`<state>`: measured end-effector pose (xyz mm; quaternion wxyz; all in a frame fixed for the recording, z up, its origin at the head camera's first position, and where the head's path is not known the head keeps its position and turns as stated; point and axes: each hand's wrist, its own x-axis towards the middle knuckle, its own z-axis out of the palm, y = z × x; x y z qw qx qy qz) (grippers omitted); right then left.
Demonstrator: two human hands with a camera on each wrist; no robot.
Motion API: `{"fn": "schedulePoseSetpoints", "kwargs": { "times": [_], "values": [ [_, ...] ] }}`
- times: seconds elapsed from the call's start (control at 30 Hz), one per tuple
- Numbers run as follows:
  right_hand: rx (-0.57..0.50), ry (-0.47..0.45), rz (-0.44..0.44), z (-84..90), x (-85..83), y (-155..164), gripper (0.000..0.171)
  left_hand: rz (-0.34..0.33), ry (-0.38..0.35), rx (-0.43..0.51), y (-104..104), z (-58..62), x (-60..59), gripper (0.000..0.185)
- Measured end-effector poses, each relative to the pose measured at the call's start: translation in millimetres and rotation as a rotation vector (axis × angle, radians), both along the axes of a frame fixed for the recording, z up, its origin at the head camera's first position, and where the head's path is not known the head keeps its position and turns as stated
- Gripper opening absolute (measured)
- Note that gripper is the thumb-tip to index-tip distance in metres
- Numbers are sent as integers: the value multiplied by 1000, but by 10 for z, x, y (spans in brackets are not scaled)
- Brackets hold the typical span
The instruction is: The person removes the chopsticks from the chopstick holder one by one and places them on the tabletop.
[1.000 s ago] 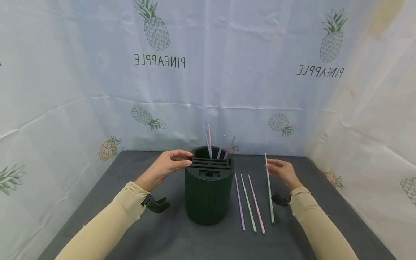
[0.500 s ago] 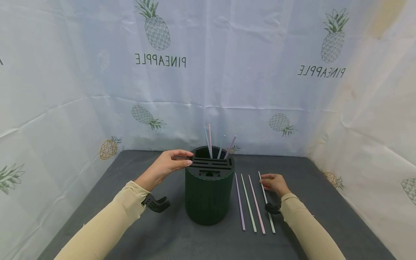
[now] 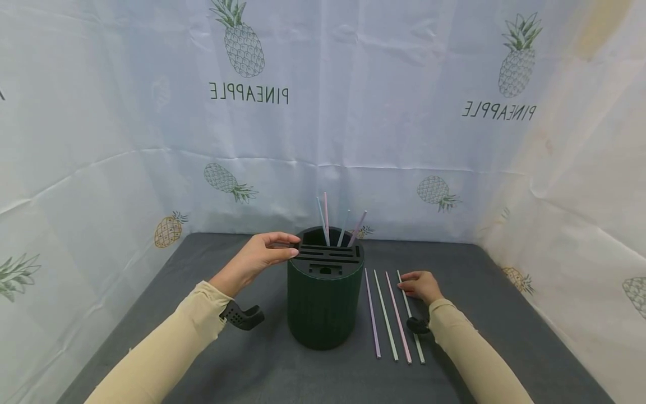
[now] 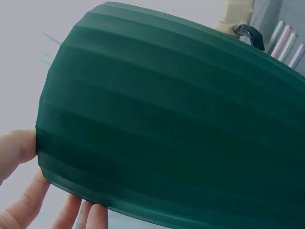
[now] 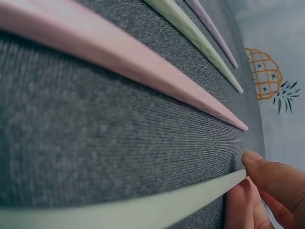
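A dark green knife block (image 3: 323, 308) with a black slotted top stands upright on the table. At its left rim my left hand (image 3: 257, 261) holds the edge, thumb and fingertips (image 4: 97, 217) against the green wall. To the right of the block, my right hand (image 3: 420, 286) pinches the far end of a pale green chopstick (image 3: 406, 300) between thumb and fingers. This chopstick slants over the table beside a pink chopstick (image 3: 398, 317). Further left lie another pale green chopstick (image 3: 386, 317) and a purple chopstick (image 3: 372, 314), roughly parallel.
Several pastel chopsticks (image 3: 325, 216) stick up from the block's open rear compartment. Dark grey cloth covers the table (image 3: 323, 384). A white curtain (image 3: 373, 123) printed with pineapples hangs around the back and sides.
My right hand has brought the pale green chopstick down and leftward, closer to the pink one, until it lies nearly in line with the row. My left hand stays at the block's rim.
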<state>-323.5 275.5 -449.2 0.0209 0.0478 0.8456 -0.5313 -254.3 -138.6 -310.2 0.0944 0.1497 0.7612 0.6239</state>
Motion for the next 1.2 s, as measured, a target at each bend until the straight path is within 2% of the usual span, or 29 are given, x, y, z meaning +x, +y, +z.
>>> {"fn": "schedulePoseSetpoints", "kwargs": {
  "times": [0.4,0.57,0.7,0.8,0.9,1.1,1.2],
  "values": [
    [29,-13,-2,3,10,-36,35,-3,-7,8,4,5,6,46],
    [9,-27,15,-2,-9,-7,37,-6,-6,9,4,9,11,46],
    [-50,-34,31,50,-15,14,41,-7,-7,11,6,5,8,46],
    [-91,-10,40,177,-15,2,46,-7,-6,8,6,1,2,46],
    [-134,42,67,389,-1,-40,51,-8,-3,4,1,-3,-6,47],
    [-349,160,144,908,103,-262,59,-7,0,3,-6,-5,-14,48],
    [-443,235,196,1142,204,-418,53,-9,-4,8,-5,-8,-17,48]
  ]
}}
